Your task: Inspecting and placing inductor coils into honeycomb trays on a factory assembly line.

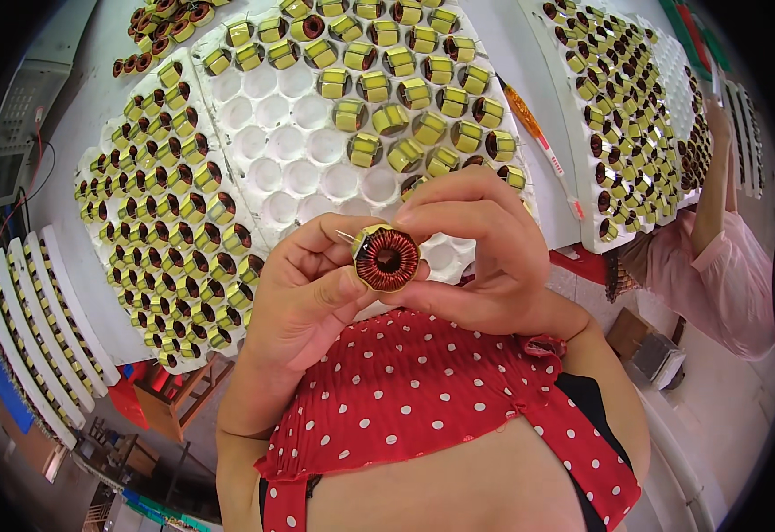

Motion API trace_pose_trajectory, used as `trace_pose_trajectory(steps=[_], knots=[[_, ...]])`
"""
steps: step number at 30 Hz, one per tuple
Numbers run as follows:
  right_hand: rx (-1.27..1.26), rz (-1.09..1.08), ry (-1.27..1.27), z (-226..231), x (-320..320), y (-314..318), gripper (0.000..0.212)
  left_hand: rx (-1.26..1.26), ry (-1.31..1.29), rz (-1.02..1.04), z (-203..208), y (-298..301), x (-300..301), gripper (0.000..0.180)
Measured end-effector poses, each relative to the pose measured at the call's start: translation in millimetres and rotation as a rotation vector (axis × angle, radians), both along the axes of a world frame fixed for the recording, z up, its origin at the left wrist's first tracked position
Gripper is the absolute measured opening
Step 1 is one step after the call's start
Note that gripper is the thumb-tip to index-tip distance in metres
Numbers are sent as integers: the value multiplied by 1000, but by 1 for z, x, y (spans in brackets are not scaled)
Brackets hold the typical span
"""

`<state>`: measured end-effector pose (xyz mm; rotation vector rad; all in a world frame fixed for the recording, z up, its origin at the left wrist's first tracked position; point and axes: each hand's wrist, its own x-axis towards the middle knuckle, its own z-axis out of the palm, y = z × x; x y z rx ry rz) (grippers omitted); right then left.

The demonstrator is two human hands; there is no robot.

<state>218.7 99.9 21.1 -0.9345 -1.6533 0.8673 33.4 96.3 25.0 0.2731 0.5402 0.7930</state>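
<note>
Between my hands, in front of my chest, is a ring-shaped coil (371, 264) wound with reddish copper wire. Yellow tape wraps its outer side, and thin wire leads stick out at its upper left. My left hand (312, 288) grips the coil from the left, thumb in front and fingers curled behind. From the right, my right hand (489, 253) pinches the coil's edge with thumb and index finger; its other fingertips are partly hidden. Just beyond the hands, a white foam tray (274, 144) has round sockets, several bare and many filled with yellow-taped coils (400, 61).
Another foam tray (167, 353) full of coils lies at the left, and loose coils (161, 31) are heaped at the far left. An orange-handled tool (522, 111) lies right of the middle tray. Further right, a co-worker's arm (715, 182) reaches toward a third tray (593, 191).
</note>
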Motion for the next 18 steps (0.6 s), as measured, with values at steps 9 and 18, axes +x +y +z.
trace_pose_trajectory(steps=[9, 18], knots=[[-219, -7, 86, 4, 0, 1, 20, 104, 263, 42, -2, -4, 1, 34], [-311, -8, 228, 0, -5, -1, 30, 221, 336, 152, 8, -3, 9, 40]])
